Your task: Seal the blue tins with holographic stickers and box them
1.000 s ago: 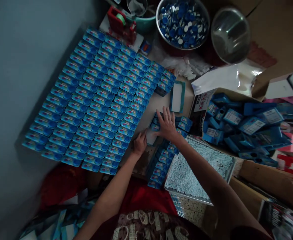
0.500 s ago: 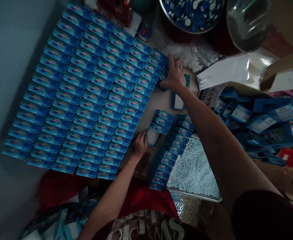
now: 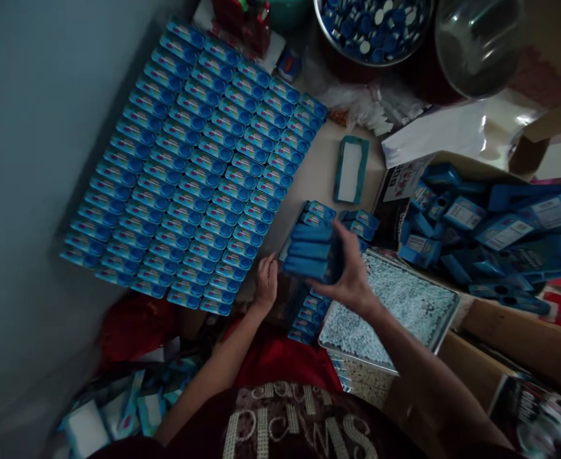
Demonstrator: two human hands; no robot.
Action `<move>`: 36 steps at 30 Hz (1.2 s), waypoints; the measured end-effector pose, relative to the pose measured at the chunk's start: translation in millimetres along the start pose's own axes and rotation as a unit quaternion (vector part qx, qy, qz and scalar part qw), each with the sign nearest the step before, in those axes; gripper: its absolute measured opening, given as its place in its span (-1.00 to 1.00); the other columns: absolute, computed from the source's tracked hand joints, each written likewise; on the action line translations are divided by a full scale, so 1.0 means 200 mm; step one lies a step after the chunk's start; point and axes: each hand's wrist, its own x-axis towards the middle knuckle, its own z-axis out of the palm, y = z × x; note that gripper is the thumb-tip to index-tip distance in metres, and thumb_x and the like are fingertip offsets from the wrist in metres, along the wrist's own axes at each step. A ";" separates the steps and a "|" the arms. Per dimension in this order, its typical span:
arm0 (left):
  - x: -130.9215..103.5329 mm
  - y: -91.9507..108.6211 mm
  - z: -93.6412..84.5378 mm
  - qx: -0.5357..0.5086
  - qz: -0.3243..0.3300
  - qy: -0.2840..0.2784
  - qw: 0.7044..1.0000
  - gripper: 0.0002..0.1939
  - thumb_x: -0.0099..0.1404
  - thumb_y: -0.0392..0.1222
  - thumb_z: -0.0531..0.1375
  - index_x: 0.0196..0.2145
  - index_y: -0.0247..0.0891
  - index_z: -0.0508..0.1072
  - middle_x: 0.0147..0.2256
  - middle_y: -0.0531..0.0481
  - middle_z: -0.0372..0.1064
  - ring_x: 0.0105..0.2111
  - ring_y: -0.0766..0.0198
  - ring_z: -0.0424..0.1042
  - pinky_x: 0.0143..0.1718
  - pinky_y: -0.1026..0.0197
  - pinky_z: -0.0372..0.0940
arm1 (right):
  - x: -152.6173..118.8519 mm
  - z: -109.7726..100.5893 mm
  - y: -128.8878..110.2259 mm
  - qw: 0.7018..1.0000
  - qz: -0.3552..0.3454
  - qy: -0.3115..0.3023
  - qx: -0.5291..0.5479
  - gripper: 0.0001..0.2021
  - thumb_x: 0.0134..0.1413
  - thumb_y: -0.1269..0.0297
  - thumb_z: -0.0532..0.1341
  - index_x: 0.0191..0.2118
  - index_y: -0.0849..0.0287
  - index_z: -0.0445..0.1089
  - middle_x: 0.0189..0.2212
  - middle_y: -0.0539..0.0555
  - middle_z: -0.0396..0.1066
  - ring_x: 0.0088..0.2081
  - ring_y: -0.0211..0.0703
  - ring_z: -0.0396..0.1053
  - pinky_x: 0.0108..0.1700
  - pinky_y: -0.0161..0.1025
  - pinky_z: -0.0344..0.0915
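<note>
My right hand is wrapped round a row of several flat blue packs, seen edge-on. It holds them over an open display carton, in which similar blue packs stand at the far end. My left hand is beside the carton's left edge, fingers stretched out; whether they touch the carton is hard to tell. To the left, a large block of blue packs with printed labels lies in tight rows. Another display carton, with a white inside, lies further back on the table.
A metal tray of small pale pellets is at the right, with more blue packs along its left side. Behind it stands a cardboard box full of blue cartons. A metal bowl of blue and white caps sits at the back.
My right hand has come from the block's back right corner towards me, bringing a row of blue packs over the carton. My left hand has loosened from the carton's edge.
</note>
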 end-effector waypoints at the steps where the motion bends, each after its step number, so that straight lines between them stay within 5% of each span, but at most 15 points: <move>1: -0.06 0.01 -0.02 -0.019 -0.020 0.013 1.000 -0.50 0.58 0.07 0.03 0.23 -0.25 0.52 0.15 -0.26 0.46 0.18 0.02 0.48 0.29 -0.06 0.36 | -0.07 0.10 0.00 1.000 0.006 -0.015 -0.006 0.15 -0.10 -0.06 0.50 0.55 0.01 -0.05 0.28 0.30 0.27 0.26 0.32 0.35 0.24 0.26 0.43; 5: -0.23 0.06 -0.06 -0.122 -0.061 -0.027 0.990 -0.47 0.55 0.04 0.08 0.35 -0.20 0.42 0.19 -0.25 0.45 0.13 0.01 0.53 0.20 -0.08 0.45 | -0.19 0.42 0.12 0.992 0.012 0.029 -0.123 0.03 -0.04 0.01 0.43 0.52 0.12 0.07 0.27 0.34 0.28 0.26 0.33 0.31 0.27 0.27 0.35; 10: -0.25 0.14 -0.01 -0.162 -0.014 -0.108 0.981 -0.39 0.49 0.02 0.18 0.40 -0.21 0.37 0.34 -0.23 0.36 0.32 -0.08 0.39 0.40 -0.15 0.28 | -0.22 0.56 0.18 0.958 -0.066 0.100 -0.259 -0.26 0.14 0.14 0.34 0.43 0.12 0.28 0.27 0.35 0.30 0.29 0.29 0.28 0.32 0.20 0.24; 17: -0.17 0.15 0.01 -0.163 0.008 -0.131 0.978 -0.34 0.46 -0.03 0.23 0.44 -0.19 0.30 0.37 -0.24 0.32 0.38 -0.08 0.32 0.41 -0.13 0.27 | -0.25 0.64 0.23 0.953 -0.083 0.103 -0.272 -0.38 0.27 0.23 0.25 0.43 -0.04 0.34 0.34 0.29 0.30 0.40 0.26 0.20 0.42 0.25 0.14; 24: -0.12 0.18 0.01 -0.015 0.067 -0.133 0.989 -0.44 0.44 -0.10 0.20 0.35 -0.22 0.42 0.33 -0.26 0.39 0.35 -0.10 0.36 0.43 -0.23 0.23 | -0.27 0.65 0.29 0.974 0.029 0.071 -0.213 -0.36 0.31 0.25 0.17 0.47 -0.20 0.28 0.34 0.28 0.35 0.40 0.36 0.26 0.40 0.46 0.17; 28: -0.03 0.21 0.02 -0.015 0.087 -0.134 0.987 -0.42 0.50 -0.14 0.10 0.43 -0.19 0.30 0.41 -0.21 0.27 0.47 0.00 0.19 0.52 -0.17 0.09 | -0.24 0.61 0.23 0.979 0.051 0.046 -0.191 -0.32 0.32 0.19 0.16 0.52 -0.19 0.18 0.37 0.28 0.32 0.41 0.43 0.25 0.39 0.53 0.16; 32: 0.14 0.26 0.12 -0.035 0.144 -0.177 0.973 -0.37 0.56 -0.12 -0.01 0.52 -0.18 0.13 0.48 -0.19 0.15 0.52 0.08 0.05 0.55 -0.12 0.00 | -0.16 0.58 0.16 0.977 0.072 0.017 -0.201 -0.33 0.38 0.21 0.11 0.54 -0.23 0.11 0.37 0.23 0.34 0.41 0.35 0.27 0.42 0.45 0.19; 36: 0.24 0.30 0.26 0.001 0.186 -0.116 0.976 -0.42 0.62 0.03 -0.09 0.43 -0.26 0.27 0.44 -0.26 0.21 0.52 0.03 0.06 0.56 -0.19 -0.05 | -0.10 0.53 0.15 0.972 0.068 -0.012 -0.223 -0.31 0.42 0.30 0.04 0.59 -0.15 0.00 0.51 0.18 0.13 0.54 0.32 0.03 0.50 0.48 -0.01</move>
